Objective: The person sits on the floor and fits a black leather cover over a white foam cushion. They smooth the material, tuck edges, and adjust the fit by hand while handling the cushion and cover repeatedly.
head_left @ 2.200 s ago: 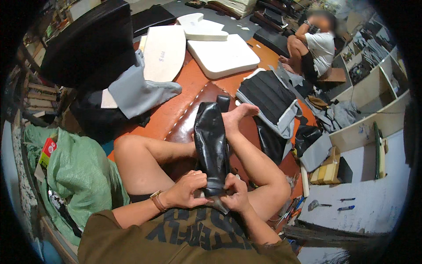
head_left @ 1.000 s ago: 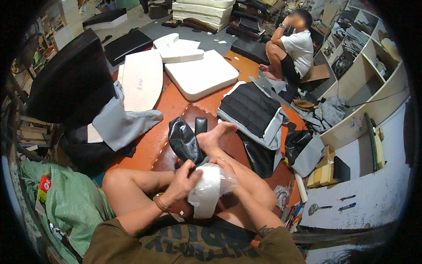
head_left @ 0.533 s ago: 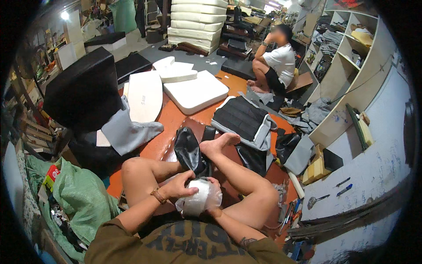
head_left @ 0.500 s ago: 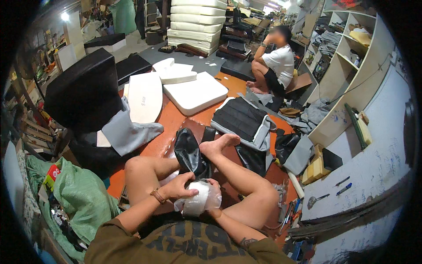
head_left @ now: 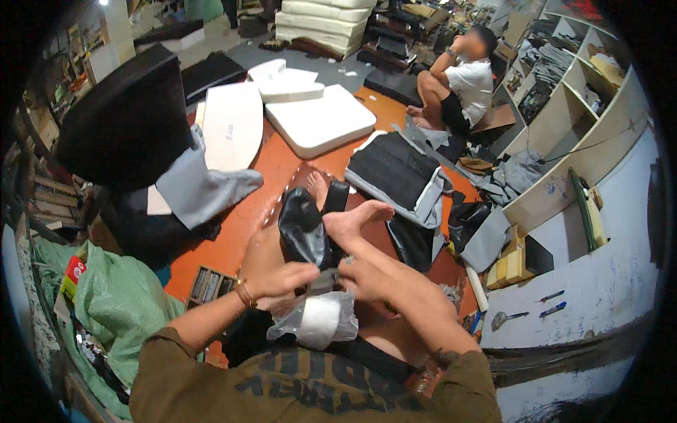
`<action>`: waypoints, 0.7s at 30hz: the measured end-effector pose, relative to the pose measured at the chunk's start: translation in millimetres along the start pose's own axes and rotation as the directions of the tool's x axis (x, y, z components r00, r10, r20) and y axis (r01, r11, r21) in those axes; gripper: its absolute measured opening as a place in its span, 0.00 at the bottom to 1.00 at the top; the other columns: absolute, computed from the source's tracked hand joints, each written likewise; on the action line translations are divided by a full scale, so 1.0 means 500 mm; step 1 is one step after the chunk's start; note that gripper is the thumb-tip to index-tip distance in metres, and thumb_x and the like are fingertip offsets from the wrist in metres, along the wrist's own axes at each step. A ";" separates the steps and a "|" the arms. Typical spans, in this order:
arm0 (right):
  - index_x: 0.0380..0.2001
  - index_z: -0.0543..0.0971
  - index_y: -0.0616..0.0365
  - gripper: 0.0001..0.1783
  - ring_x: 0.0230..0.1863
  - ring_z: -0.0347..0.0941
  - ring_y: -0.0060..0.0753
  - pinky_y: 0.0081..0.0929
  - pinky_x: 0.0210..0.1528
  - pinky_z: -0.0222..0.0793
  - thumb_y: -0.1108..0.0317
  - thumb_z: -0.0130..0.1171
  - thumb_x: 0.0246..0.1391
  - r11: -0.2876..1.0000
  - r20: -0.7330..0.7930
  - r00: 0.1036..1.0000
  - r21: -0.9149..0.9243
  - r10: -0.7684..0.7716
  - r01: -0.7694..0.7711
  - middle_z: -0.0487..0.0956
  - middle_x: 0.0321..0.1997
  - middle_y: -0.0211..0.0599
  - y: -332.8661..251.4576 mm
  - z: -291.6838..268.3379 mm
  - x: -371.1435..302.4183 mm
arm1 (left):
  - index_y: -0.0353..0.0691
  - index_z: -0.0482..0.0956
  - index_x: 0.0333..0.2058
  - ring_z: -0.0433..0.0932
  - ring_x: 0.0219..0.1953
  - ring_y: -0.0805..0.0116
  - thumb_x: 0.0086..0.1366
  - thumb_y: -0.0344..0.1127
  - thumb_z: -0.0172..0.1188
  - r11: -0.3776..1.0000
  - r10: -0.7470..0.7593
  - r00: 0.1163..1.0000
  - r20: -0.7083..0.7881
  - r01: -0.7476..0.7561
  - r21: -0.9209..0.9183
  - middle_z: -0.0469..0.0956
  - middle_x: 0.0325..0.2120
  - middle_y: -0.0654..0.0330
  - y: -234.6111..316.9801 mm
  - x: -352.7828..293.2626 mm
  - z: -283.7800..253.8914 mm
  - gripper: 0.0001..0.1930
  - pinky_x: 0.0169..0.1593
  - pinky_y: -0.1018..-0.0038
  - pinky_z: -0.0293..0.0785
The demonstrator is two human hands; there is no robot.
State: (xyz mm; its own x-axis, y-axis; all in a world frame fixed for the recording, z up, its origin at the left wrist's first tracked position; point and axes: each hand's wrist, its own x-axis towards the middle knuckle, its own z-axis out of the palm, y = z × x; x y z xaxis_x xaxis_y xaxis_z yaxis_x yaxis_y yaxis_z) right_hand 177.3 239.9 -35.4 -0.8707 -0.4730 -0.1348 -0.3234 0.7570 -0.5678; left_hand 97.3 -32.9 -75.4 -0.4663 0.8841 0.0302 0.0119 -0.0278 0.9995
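Right at the bottom of the view, the person sits on the floor with legs stretched forward, and a clear plastic bag [head_left: 314, 319] with something white inside hangs over the lap. Both hands meet just above it. The left hand [head_left: 278, 276] has its grip closed on the top of the plastic, fingers curled tight over the gathered film. The right hand [head_left: 363, 275] pinches in from the other side, touching the same bunched edge; whether it grips the plastic or the black piece behind it is hard to tell, since the fingers overlap.

Just beyond the hands, a glossy black cover [head_left: 303, 229] stands between the legs, leaning up toward the bare feet, one foot [head_left: 360, 215] pressed against its side.

To the left, a green sack [head_left: 120, 303] slumps beside the knee, and a small tray of dark parts [head_left: 208, 285] sits on the orange floor [head_left: 240, 218].

Further out, a black quilted seat panel [head_left: 395, 169] lies to the right, a grey fabric piece [head_left: 201, 190] to the left, and white foam cushions [head_left: 317, 120] rest beyond them.

At the far side, another person [head_left: 462, 88] in a white shirt sits by the open shelves [head_left: 564, 120].
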 end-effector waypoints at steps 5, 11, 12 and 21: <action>0.40 0.82 0.66 0.12 0.37 0.82 0.37 0.38 0.42 0.76 0.65 0.59 0.65 0.922 0.056 0.997 0.380 0.052 -0.069 0.82 0.34 0.43 0.076 -0.047 0.036 | 0.32 0.78 0.42 0.76 0.35 0.61 0.71 0.45 0.66 0.916 -0.074 0.991 0.112 0.023 0.399 0.78 0.32 0.51 0.097 0.078 -0.039 0.18 0.45 0.61 0.74; 0.48 0.84 0.65 0.19 0.46 0.82 0.54 0.44 0.51 0.75 0.60 0.63 0.64 0.946 0.205 0.978 0.311 0.026 -0.090 0.85 0.42 0.55 0.059 -0.082 0.062 | 0.32 0.84 0.34 0.81 0.41 0.43 0.69 0.39 0.63 0.623 -0.106 0.993 0.056 0.023 0.782 0.81 0.32 0.44 0.086 0.104 -0.062 0.14 0.49 0.52 0.76; 0.48 0.84 0.66 0.19 0.46 0.82 0.54 0.45 0.51 0.75 0.60 0.63 0.64 0.940 0.201 0.979 0.324 0.040 -0.106 0.85 0.42 0.55 0.059 -0.082 0.061 | 0.32 0.84 0.34 0.81 0.41 0.43 0.68 0.38 0.63 0.603 -0.064 0.994 0.088 -0.032 0.797 0.81 0.32 0.44 0.085 0.105 -0.061 0.13 0.49 0.52 0.76; 0.35 0.82 0.65 0.10 0.40 0.77 0.58 0.48 0.46 0.72 0.66 0.64 0.58 0.980 -0.002 0.988 0.122 -0.157 0.156 0.79 0.34 0.52 0.014 -0.141 0.010 | 0.35 0.79 0.33 0.79 0.41 0.46 0.65 0.35 0.66 0.690 0.196 0.976 0.097 -0.207 0.694 0.77 0.32 0.49 0.092 0.109 -0.045 0.09 0.47 0.54 0.75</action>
State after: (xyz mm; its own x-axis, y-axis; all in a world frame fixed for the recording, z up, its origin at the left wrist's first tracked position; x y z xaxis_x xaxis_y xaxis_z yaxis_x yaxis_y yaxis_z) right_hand 144.3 274.8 17.3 -0.8100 -0.5850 -0.0423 -0.4073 0.6130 -0.6770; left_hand 52.5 3.2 -27.8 -0.3669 0.9025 0.2255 0.7184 0.1209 0.6851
